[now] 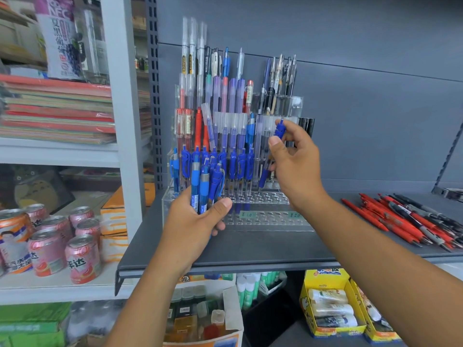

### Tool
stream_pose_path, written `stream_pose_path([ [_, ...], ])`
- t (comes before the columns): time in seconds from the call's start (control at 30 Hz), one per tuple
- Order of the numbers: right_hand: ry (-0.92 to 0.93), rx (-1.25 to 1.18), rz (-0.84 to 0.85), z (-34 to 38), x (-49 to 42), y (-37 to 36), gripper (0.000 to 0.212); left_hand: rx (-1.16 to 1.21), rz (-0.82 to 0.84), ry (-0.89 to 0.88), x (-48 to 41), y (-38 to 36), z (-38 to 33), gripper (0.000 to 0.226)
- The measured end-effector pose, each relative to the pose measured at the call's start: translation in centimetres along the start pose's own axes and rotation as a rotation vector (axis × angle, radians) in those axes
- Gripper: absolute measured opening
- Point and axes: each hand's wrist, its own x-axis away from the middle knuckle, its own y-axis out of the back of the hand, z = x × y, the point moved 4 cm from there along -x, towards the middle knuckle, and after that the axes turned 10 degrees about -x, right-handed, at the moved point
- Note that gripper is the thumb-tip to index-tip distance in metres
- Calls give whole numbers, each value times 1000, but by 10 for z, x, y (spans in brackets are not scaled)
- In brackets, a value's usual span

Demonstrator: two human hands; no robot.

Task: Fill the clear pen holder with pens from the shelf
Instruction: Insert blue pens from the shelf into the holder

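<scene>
Nearest, the left hand point(198, 221) grips a bundle of blue pens point(204, 186), fingers curled round them, just in front of the clear pen holder point(263, 217). Higher, the right hand point(295, 161) pinches a single blue pen point(264, 175) over the middle tiers. The holder — stepped acrylic pierced with holes — stands on the grey shelf point(250, 249), its back rows packed with upright pens. Well right lie red and black pens point(411, 221).

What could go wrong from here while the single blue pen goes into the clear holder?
1. The right hand pinches one blue pen at a tilt, with its tip close to the packed standing pens; it may miss a hole or knock its neighbours.
2. The left hand grips a bundle of blue pens by the front of the clear pen holder; some could slip out.
</scene>
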Motion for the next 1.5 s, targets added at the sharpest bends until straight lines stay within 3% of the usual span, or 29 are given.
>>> stream_pose_path([
  [0.27, 67, 53, 47, 6, 7, -1, 48, -7, -1, -10, -1, 0, 1, 13],
  [0.63, 31, 138, 159, -7, 14, -7, 34, 11, -1, -13, -1, -1, 0, 14],
  [1.4, 41, 273, 226, -7, 23, -5, 41, -25, -38, -44, -1, 1, -3, 42],
  [1.5, 79, 327, 223, 1, 28, -7, 49, -17, -43, -61, 0, 1, -4, 30],
])
